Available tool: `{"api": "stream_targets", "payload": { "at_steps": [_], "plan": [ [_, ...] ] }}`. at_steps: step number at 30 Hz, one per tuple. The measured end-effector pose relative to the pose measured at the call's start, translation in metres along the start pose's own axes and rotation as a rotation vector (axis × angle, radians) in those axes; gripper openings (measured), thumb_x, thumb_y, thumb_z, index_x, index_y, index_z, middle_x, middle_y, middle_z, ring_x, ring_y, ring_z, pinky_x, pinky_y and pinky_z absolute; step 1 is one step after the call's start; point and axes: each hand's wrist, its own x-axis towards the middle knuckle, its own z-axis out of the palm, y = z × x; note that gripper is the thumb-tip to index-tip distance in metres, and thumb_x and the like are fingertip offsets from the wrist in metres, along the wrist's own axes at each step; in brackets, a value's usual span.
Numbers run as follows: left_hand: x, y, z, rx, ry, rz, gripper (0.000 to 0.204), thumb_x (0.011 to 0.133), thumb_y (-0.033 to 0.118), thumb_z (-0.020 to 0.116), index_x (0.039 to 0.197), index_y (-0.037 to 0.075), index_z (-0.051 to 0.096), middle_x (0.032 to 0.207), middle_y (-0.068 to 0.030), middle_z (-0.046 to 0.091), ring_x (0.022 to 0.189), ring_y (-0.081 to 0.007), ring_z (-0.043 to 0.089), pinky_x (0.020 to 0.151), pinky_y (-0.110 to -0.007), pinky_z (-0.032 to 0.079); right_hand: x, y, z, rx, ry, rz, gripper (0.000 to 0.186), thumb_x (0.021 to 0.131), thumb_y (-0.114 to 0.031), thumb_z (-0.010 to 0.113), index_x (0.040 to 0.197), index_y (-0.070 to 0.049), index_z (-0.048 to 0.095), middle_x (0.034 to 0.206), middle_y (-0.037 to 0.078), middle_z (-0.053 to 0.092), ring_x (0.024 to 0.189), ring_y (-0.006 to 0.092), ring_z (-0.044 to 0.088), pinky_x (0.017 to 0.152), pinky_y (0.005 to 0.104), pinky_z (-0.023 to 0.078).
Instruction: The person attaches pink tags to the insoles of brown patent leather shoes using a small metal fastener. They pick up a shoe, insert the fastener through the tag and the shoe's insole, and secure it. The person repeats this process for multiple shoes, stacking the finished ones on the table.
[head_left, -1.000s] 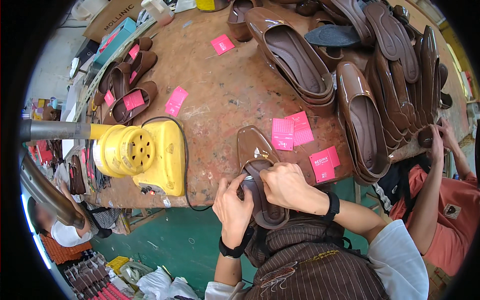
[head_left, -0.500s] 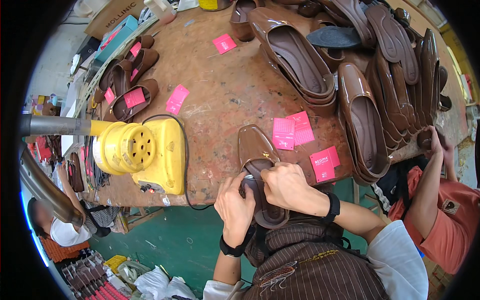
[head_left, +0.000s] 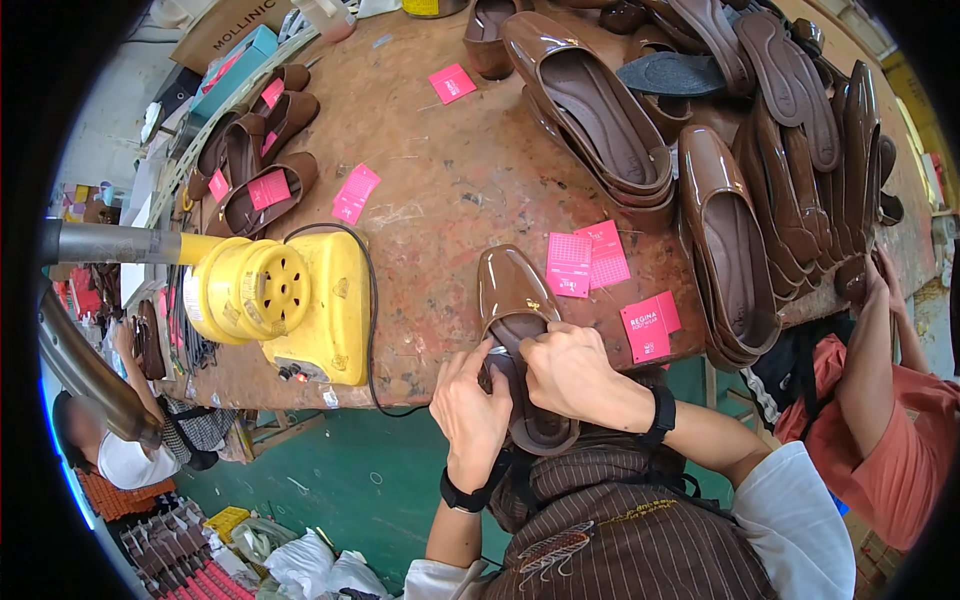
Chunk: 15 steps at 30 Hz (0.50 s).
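Observation:
A glossy brown square-toed shoe [head_left: 512, 285] with a small gold-coloured ornament lies at the table's front edge, toe pointing away from me, its heel end close to my apron. My left hand [head_left: 470, 405] holds the shoe's left side, thumb and fingers closing at the rim of the opening. A small silvery-white bit [head_left: 497, 351] shows by its fingertips; I cannot tell what it is. Over the right rim, my right hand [head_left: 575, 372] is closed with the fingers curled down to the opening. Whatever it pinches is hidden behind the knuckles.
Pink tags [head_left: 568, 264] lie beyond the shoe and to its right. Stacked brown shoes [head_left: 728, 250] crowd the right side. A yellow machine [head_left: 330, 315] with a black cable [head_left: 374, 330] stands left, more tagged shoes [head_left: 262, 200] behind it. Another person's arm [head_left: 880, 350] reaches in at right.
Both hands stay at the shoe in nearly the same pose. A thin line seen between them earlier no longer shows clearly. The view has shifted slightly.

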Motion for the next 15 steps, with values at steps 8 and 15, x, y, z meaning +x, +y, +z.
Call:
{"api": "stream_targets", "payload": {
  "at_steps": [8,15],
  "plan": [
    [0.001,0.002,-0.009,0.102,-0.030,0.056,0.030,0.081,0.010,0.068,0.110,0.009,0.071,0.103,-0.0122,0.064,0.092,-0.0332,0.065,0.079,-0.042,0.052,0.001,-0.003,0.004,0.058,0.081,0.102,0.007,0.074,-0.009,0.064,0.071,-0.003,0.065,0.068,0.017,0.066,0.068,0.0351,0.066,0.060,0.0478,0.053],
    [0.010,0.011,-0.027,0.359,-0.186,0.188,0.036,0.081,0.015,0.068,0.117,0.013,0.064,0.109,-0.0179,0.051,0.098,-0.0391,0.060,0.071,-0.048,0.053,0.000,0.003,0.001,0.088,0.067,0.093,0.004,0.073,-0.008,0.064,0.073,-0.005,0.068,0.068,0.015,0.066,0.069,0.0338,0.066,0.062,0.0467,0.052]
  ]
}}
